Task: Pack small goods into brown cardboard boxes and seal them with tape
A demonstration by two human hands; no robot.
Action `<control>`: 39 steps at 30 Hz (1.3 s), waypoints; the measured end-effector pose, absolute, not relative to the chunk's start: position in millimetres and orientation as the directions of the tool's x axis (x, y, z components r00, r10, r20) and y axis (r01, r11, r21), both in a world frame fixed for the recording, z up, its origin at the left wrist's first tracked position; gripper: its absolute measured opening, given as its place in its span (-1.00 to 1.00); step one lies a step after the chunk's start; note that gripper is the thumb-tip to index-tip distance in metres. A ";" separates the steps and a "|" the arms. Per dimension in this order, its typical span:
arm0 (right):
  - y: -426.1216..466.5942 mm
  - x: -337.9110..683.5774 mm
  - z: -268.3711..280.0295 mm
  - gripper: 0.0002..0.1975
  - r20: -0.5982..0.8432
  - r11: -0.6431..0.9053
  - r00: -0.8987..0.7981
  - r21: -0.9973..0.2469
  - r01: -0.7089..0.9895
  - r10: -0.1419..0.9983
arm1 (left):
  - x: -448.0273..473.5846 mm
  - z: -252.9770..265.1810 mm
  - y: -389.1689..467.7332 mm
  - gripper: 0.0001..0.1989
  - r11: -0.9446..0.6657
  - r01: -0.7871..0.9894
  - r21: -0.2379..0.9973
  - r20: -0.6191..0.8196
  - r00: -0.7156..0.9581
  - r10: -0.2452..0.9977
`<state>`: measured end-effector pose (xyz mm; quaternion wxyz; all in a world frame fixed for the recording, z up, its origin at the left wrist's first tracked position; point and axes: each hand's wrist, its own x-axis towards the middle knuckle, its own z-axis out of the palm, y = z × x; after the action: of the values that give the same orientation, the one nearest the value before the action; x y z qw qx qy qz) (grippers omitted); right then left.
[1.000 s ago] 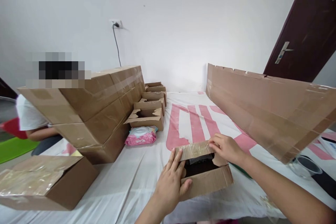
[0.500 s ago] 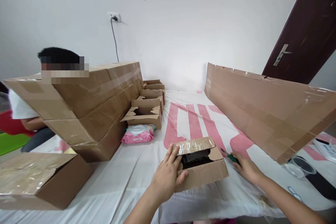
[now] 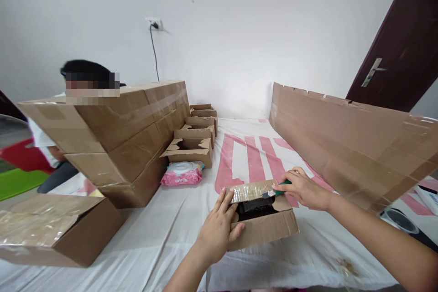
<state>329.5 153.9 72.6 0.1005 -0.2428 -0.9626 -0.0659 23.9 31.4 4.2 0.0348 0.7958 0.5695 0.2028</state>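
Note:
A small cardboard box (image 3: 263,230) rests on the white cloth in front of me, its top partly open. Inside it a dark object (image 3: 255,205) shows through the gap, too shaded to name. My left hand (image 3: 219,223) grips the box's left end, fingers over the taped flap and thumb on the front. In my right hand (image 3: 306,189) is a green-handled knife (image 3: 282,187), its fingers wrapped round the handle. The blade lies at the right end of the taped flap (image 3: 251,190), by the opening.
Stacked cartons (image 3: 126,141) line the left, with open boxes (image 3: 193,146) and a pink wipes pack (image 3: 182,173) beside them. A larger carton (image 3: 92,232) sits front left. Cardboard panel (image 3: 349,141) stands at right. Behind the stack sits a person (image 3: 44,141).
My right hand has moved up and left, bringing the knife from beside the box onto its top flap. My left hand keeps its grip on the box. The view has shifted slightly.

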 end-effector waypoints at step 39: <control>158.7 310.6 69.2 -0.62 0.209 0.900 -0.886 0.052 0.433 0.414 | 25.2 -1.3 32.7 -0.54 -0.335 0.901 0.276 0.312 0.246 0.918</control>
<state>310.6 158.7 69.2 0.0971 -0.2185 -0.9698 -0.0484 25.2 32.7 -1.3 0.0201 0.7891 0.5761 0.2122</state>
